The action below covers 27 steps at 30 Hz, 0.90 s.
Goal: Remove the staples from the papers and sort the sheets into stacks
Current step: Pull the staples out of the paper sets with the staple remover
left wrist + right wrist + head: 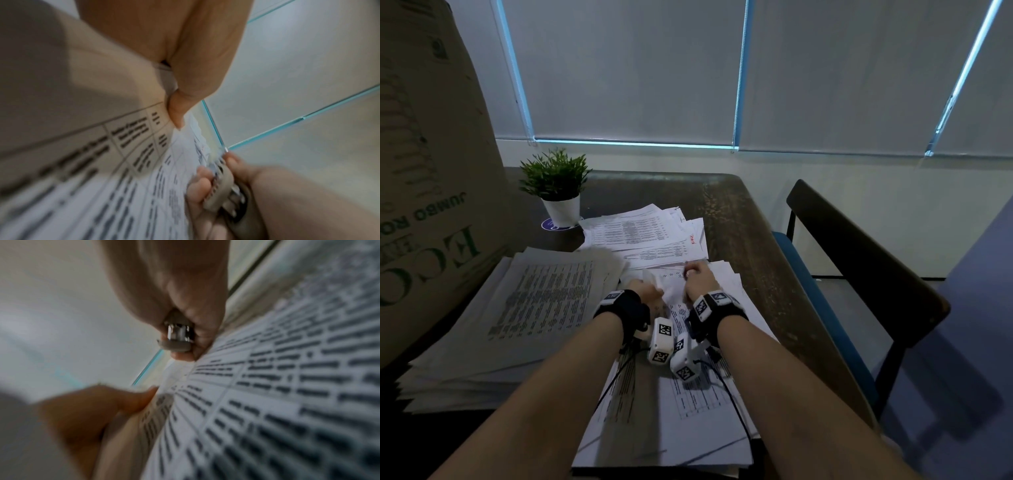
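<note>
Head camera looks down over the papers (674, 298); both wrist cameras sit close against them, sharing that printed sheet.

A right hand (174, 293) closes its grip on a small staple remover with beige plastic pads and shiny metal jaws (177, 337), its fingers curled round the tool. Just beside the grip, to the right, lies a white sheet of paper printed with a grid of black text (267, 402), blurred beyond reading. Below the grip, a left hand (86, 412) pinches that sheet's near edge, thumb on top. Behind the grip hangs a pale grey window blind (61, 305).
</note>
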### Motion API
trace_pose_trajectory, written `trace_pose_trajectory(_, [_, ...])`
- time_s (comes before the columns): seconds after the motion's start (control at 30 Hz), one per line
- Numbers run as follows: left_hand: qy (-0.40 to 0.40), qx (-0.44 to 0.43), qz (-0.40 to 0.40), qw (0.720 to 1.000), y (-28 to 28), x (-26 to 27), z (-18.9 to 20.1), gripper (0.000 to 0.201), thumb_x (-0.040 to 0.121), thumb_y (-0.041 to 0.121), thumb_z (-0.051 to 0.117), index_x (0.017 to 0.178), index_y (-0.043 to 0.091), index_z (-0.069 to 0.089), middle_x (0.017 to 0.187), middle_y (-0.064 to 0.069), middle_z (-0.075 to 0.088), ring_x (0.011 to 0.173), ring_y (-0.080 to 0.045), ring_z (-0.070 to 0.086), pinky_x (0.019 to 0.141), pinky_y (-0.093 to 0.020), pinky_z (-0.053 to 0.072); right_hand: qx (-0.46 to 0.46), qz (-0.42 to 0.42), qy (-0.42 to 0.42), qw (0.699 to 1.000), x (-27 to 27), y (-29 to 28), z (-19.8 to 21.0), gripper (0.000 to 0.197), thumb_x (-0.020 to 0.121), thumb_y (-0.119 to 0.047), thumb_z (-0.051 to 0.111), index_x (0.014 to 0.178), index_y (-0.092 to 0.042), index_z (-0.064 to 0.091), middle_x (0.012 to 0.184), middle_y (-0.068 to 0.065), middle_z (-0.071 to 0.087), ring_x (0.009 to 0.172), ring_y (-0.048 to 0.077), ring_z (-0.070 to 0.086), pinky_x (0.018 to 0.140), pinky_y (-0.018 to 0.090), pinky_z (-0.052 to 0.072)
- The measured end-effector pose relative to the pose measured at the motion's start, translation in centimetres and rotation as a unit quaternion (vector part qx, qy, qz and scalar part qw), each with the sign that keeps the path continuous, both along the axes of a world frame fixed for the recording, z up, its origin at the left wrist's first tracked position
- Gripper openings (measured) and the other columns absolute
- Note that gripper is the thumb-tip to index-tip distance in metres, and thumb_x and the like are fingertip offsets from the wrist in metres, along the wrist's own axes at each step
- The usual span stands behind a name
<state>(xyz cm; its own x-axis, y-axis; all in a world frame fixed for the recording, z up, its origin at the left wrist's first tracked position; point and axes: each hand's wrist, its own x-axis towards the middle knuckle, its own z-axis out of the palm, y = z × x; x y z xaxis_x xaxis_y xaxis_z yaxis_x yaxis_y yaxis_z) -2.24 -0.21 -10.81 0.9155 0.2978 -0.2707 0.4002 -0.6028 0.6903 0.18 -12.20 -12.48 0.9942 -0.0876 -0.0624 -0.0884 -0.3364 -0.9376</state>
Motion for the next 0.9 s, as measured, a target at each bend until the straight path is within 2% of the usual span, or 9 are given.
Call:
trace_pose_trajectory(0.1, [-0.011,-0.039,0.006,0.999,0.1,-0.5,0.4,0.057,0.091,0.020,0.062,0.137,-0.006,0.038,0.138,-0.018,0.047,0.124,-0.032,0.048,0.094,-0.033,0.041,0.138,-0.072,0.001,0.988,-0.1,-1.6,-0.8,0.026,0.102,-0.015,0.030,0.096,-0.031,0.050,0.062,0.011,0.059,0.046,0.023,0.054,0.044,0.028,0.041])
trace_pose_trajectory(0.17, [0.015,-0.078,0.000,0.997,0.6,-0.4,0.4,0.058,0.089,0.019,0.065,0.134,-0.008,0.041,0.135,-0.018,0.048,0.121,-0.032,0.050,0.093,-0.034,0.042,0.189,-0.121,-0.014,0.974,0.0,-2.5,-1.4,0.024,0.103,-0.014,0.031,0.096,-0.030,0.048,0.068,0.013,0.059,0.052,0.025,0.056,0.046,0.030,0.042])
trace_pose_trajectory(0.27, [0.106,-0.156,-0.088,0.978,2.1,-0.9,0.9,0.014,0.093,0.008,0.054,0.096,-0.005,0.057,0.075,-0.015,0.070,0.062,-0.022,0.066,0.057,-0.022,0.049,0.226,-0.217,-0.022,0.949,-0.2,-3.9,-1.5,0.021,0.104,-0.019,0.032,0.099,-0.029,0.050,0.095,0.019,0.063,0.078,0.033,0.064,0.058,0.033,0.044])
trace_pose_trajectory(0.33, [0.152,-0.175,-0.146,0.962,3.5,-1.5,1.3,0.014,0.087,0.005,0.056,0.074,0.000,0.053,0.048,-0.007,0.059,0.038,-0.018,0.055,0.044,-0.021,0.044,0.292,-0.258,-0.021,0.921,-0.1,-4.9,-1.3,0.026,0.104,-0.015,0.033,0.111,-0.027,0.056,0.109,0.015,0.060,0.090,0.033,0.061,0.068,0.033,0.044])
trace_pose_trajectory(0.43, [0.151,-0.163,-0.236,0.946,5.0,-1.8,1.3,0.013,0.064,-0.002,0.070,0.071,0.000,0.060,0.066,-0.014,0.064,0.056,-0.023,0.063,0.053,-0.028,0.053,0.362,-0.294,-0.024,0.884,0.2,-5.4,-1.3,0.039,0.104,-0.013,0.035,0.134,-0.026,0.055,0.128,0.009,0.055,0.101,0.030,0.059,0.085,0.034,0.049])
trace_pose_trajectory(0.53, [0.122,-0.244,-0.233,0.933,5.1,-2.9,2.1,0.029,0.085,-0.018,0.047,0.098,0.005,0.060,0.092,-0.013,0.070,0.077,-0.024,0.070,0.058,-0.031,0.057,0.373,-0.285,-0.025,0.883,3.9,-6.3,-5.6,0.039,0.095,-0.029,0.037,0.119,-0.051,0.058,0.136,0.006,0.053,0.101,0.030,0.059,0.095,0.050,0.053])
trace_pose_trajectory(0.73, [0.047,-0.409,-0.215,0.886,5.8,-2.8,1.5,0.048,0.077,0.010,0.066,0.123,0.017,0.056,0.107,-0.012,0.068,0.082,-0.022,0.069,0.071,-0.034,0.059,0.419,-0.252,0.001,0.872,-0.7,-6.6,-1.8,0.035,0.103,-0.015,0.036,0.123,-0.037,0.054,0.111,0.015,0.057,0.080,0.030,0.056,0.074,0.047,0.056])
trace_pose_trajectory(0.83, [0.029,-0.428,-0.151,0.891,4.4,-2.9,0.8,0.020,0.090,0.018,0.053,0.107,0.006,0.055,0.076,-0.005,0.069,0.061,-0.015,0.066,0.054,-0.028,0.056,0.430,-0.248,0.007,0.868,-1.4,-6.8,-1.2,0.036,0.104,-0.014,0.035,0.128,-0.033,0.053,0.108,0.015,0.055,0.079,0.029,0.054,0.064,0.040,0.052])
trace_pose_trajectory(0.9, [0.033,-0.435,-0.099,0.895,3.6,-2.5,0.3,0.035,0.098,0.035,0.040,0.109,0.004,0.055,0.088,-0.012,0.069,0.075,-0.022,0.067,0.066,-0.035,0.056,0.422,-0.244,0.010,0.873,-0.9,-6.7,-1.4,0.037,0.103,-0.014,0.034,0.130,-0.032,0.053,0.110,0.015,0.056,0.077,0.027,0.055,0.065,0.040,0.051])
